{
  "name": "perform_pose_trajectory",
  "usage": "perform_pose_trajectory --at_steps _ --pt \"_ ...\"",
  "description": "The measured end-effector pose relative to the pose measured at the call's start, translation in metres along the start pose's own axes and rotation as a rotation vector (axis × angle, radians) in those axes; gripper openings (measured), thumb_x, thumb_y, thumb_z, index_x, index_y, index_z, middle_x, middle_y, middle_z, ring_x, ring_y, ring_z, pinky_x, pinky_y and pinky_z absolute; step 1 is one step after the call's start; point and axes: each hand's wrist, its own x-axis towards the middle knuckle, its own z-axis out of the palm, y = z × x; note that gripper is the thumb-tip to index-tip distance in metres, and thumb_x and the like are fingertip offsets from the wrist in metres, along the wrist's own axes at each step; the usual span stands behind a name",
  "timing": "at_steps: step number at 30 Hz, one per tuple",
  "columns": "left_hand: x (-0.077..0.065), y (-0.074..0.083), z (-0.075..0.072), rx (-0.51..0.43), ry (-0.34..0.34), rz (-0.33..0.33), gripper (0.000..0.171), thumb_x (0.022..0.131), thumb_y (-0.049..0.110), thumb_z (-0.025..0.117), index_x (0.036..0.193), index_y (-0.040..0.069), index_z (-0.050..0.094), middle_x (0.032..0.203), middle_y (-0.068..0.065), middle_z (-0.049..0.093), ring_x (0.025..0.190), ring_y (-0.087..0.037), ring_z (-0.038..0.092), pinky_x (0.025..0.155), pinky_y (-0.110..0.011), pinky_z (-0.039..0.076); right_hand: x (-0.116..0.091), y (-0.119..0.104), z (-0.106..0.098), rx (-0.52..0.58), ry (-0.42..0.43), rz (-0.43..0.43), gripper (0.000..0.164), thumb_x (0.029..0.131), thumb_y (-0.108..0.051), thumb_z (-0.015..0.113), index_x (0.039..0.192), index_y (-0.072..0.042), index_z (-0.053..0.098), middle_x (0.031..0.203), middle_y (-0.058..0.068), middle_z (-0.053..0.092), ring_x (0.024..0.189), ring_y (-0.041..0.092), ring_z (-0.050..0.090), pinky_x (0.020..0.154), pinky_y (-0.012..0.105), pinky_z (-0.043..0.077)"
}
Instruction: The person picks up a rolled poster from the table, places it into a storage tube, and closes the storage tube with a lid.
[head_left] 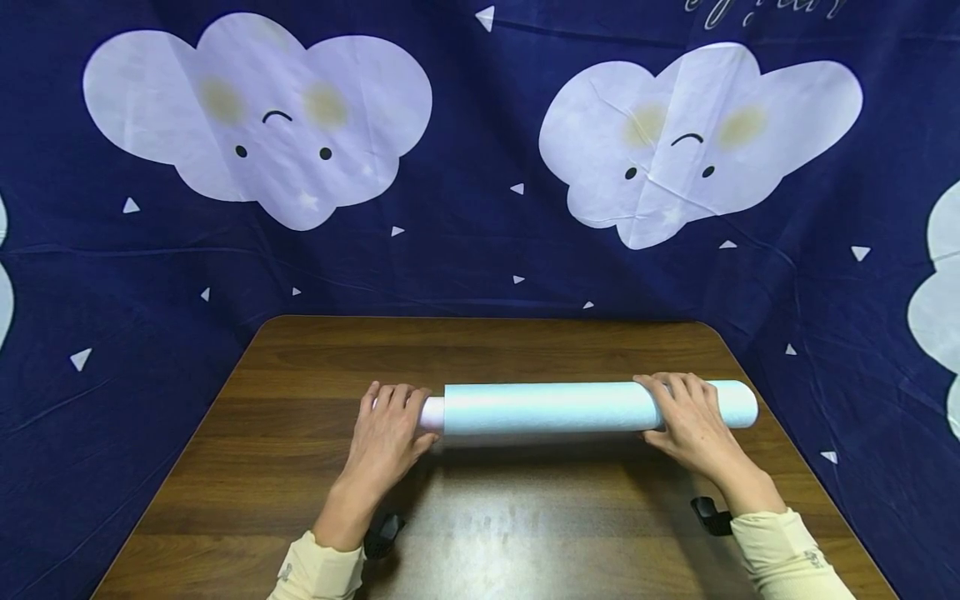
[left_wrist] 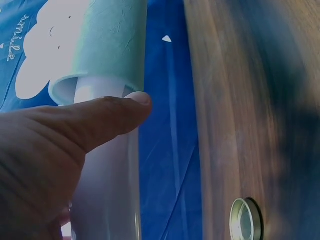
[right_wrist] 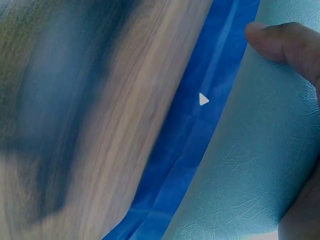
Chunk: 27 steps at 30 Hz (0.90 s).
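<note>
A long light-blue tube [head_left: 540, 408] lies crosswise in both hands above the table, its surface finely creased like leather in the right wrist view. From its left mouth comes a narrower, whitish, translucent inner tube [left_wrist: 105, 180]. My left hand [head_left: 390, 433] grips this inner tube, the thumb [left_wrist: 117, 112] lying across it right at the outer tube's rim. Near the rounded right end, my right hand [head_left: 686, 421] holds the outer tube from above, fingers over the far side and thumb [right_wrist: 282, 45] along the near side. Most of the inner tube is hidden inside.
Under the hands is a brown wood-grain table [head_left: 525, 508] with rounded far corners. A small round gold-rimmed metal cap [left_wrist: 245, 220] rests on it in the left wrist view. Behind stands a dark blue curtain [head_left: 480, 275] with clouds. Black wrist devices [head_left: 384, 533] hang by the sleeves.
</note>
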Motion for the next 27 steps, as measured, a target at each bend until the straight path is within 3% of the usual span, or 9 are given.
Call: perform_pose_trajectory --at_steps 10,16,22,27 --pt "-0.005 -0.012 -0.011 -0.025 -0.061 -0.054 0.069 0.064 0.038 0.085 0.122 0.011 0.057 0.111 -0.011 0.062 0.109 -0.033 0.055 0.107 -0.055 0.034 -0.002 0.0 0.0 -0.003 0.019 -0.005 0.081 0.053 -0.017 0.085 0.126 -0.014 0.05 0.11 0.014 0.056 0.099 0.039 0.048 0.083 0.057 0.033" --pt "-0.01 -0.022 -0.015 -0.04 -0.075 -0.076 0.069 0.065 0.038 0.084 0.123 0.011 0.056 0.112 -0.012 0.061 0.11 -0.034 0.054 0.106 -0.056 0.034 -0.002 0.0 -0.002 -0.008 -0.021 0.019 0.084 0.054 -0.018 0.087 0.128 -0.014 0.048 0.112 0.014 0.054 0.102 0.039 0.046 0.086 0.058 0.032" --pt "-0.014 -0.029 -0.018 -0.057 -0.046 -0.075 0.069 0.065 0.037 0.084 0.122 0.012 0.057 0.112 -0.012 0.061 0.109 -0.034 0.054 0.104 -0.055 0.036 -0.004 0.001 -0.001 -0.008 -0.026 0.023 0.084 0.054 -0.018 0.087 0.128 -0.014 0.048 0.112 0.014 0.054 0.103 0.039 0.046 0.085 0.059 0.032" --pt "-0.017 -0.036 -0.019 -0.075 -0.001 -0.069 0.07 0.061 0.036 0.086 0.12 0.011 0.058 0.108 -0.012 0.062 0.104 -0.035 0.055 0.095 -0.053 0.041 -0.004 0.001 -0.002 -0.007 -0.014 0.018 0.083 0.054 -0.017 0.086 0.127 -0.014 0.049 0.111 0.014 0.054 0.101 0.039 0.046 0.085 0.058 0.032"
